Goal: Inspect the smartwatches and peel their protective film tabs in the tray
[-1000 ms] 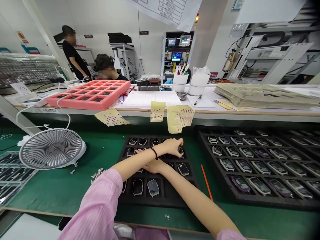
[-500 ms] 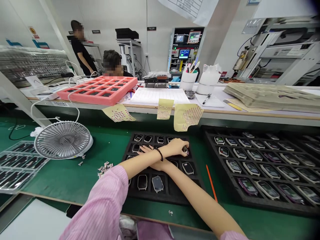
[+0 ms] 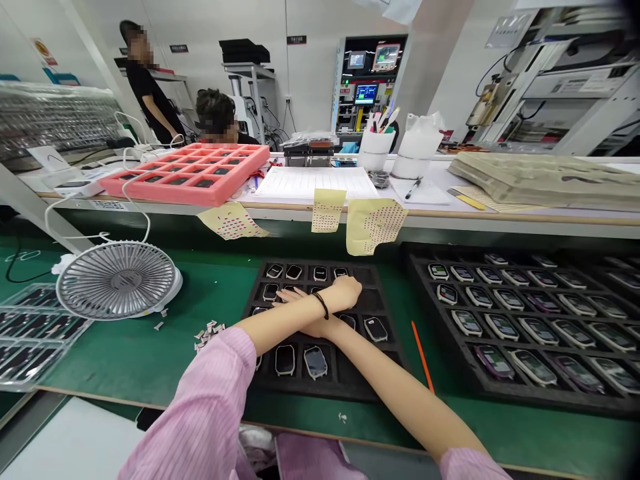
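Compared with half a second earlier, our left grip (image 3: 345, 291) has slid leftward along the second row of the black foam tray (image 3: 320, 392), and its fingers no longer bear down on the watch body at the row's right end; the pocket there now looks dark. The back of that grip faces up and its fingers curl downward, so we cannot tell whether they are clamped on anything. Our arms stay crossed: the left forearm (image 3: 280, 327) runs from the lower left up to the right, with a black bracelet (image 3: 322, 305) at the wrist, and the right forearm (image 3: 395, 380) runs from the lower right up to the left. Our right grip (image 3: 306, 312) lies beneath the left wrist, its fingers (image 3: 286, 295) stretched apart toward the left, just beside a dark watch body (image 3: 271, 291). The watch bodies (image 3: 315, 363) sit in separate tray pockets; the nearest grey one has its long axis running front to back, tilted slightly left at the far end, and another (image 3: 375, 329) slants down to the right. The tray lies on the green tabletop (image 3: 125, 363), between a white desk fan (image 3: 117, 280) and a larger black tray of lit watches (image 3: 565, 398). An orange pencil (image 3: 423, 357) lies just beside the first tray.
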Tool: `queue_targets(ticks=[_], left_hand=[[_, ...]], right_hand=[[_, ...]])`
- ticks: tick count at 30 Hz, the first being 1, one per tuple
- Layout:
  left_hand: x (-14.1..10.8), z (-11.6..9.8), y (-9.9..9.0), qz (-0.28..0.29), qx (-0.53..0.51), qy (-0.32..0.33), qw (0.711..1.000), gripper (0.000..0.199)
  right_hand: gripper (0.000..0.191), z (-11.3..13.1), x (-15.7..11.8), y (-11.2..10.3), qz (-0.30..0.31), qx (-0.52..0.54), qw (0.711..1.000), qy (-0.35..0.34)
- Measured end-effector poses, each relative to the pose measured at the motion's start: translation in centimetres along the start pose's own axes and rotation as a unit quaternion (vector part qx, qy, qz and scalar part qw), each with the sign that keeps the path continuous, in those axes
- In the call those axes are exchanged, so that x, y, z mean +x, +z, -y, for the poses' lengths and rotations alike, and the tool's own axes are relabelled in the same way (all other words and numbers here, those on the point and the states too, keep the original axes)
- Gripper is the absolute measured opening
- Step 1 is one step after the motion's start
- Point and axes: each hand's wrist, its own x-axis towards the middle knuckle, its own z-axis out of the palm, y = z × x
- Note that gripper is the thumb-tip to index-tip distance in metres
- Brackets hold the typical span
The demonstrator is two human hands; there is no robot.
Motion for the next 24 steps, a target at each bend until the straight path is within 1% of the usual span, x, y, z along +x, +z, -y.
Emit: queue_targets(ticks=[3, 6, 9, 11, 13, 15, 17, 20, 24], left_hand=[[-0.9, 1.5, -0.4, -0.029, -0.007, 0.034, 0.999, 0.034], [-2.7, 3.9, -1.3, -0.062, -0.03, 0.06, 0.996, 0.033], [-4.4, 5.9, -2.5, -0.102, -0.042, 0.054, 0.992, 0.035], [-5.2, 6.8, -2.9, -0.105, -0.025, 0.053, 0.993, 0.033], [-5.7, 7.3, -2.7, -0.079, 0.003, 0.063, 0.995, 0.031], [-5.8, 7.6, -2.0, -0.049, 0.025, 0.076, 0.996, 0.032], [-5.6, 7.7, -1.1, -0.037, 0.037, 0.081, 0.995, 0.034], [-5.3, 7.7, -0.2, -0.034, 0.052, 0.074, 0.995, 0.037], [-5.5, 7.8, 0.2, -0.053, 0.06, 0.066, 0.995, 0.041]], right_hand=[[0.05, 1.5, -0.2, -0.2, -0.026, 0.038, 0.999, 0.005], [0.048, 2.9, -0.2, -0.3, -0.017, 0.031, 0.999, -0.025], [0.047, 3.3, -0.1, -0.3, -0.009, 0.002, 0.999, -0.047], [0.048, 3.3, 0.0, -0.3, -0.005, -0.008, 0.999, -0.05], [0.047, 3.2, 0.1, -0.3, -0.005, -0.017, 0.999, -0.048], [0.046, 3.1, 0.1, -0.3, -0.017, -0.03, 0.998, -0.046], [0.043, 3.2, 0.2, -0.3, -0.036, -0.045, 0.997, -0.057], [0.041, 3.4, 0.3, -0.2, -0.067, -0.061, 0.992, -0.093], [0.046, 3.6, 0.2, 0.4, -0.111, -0.052, 0.985, -0.12]])
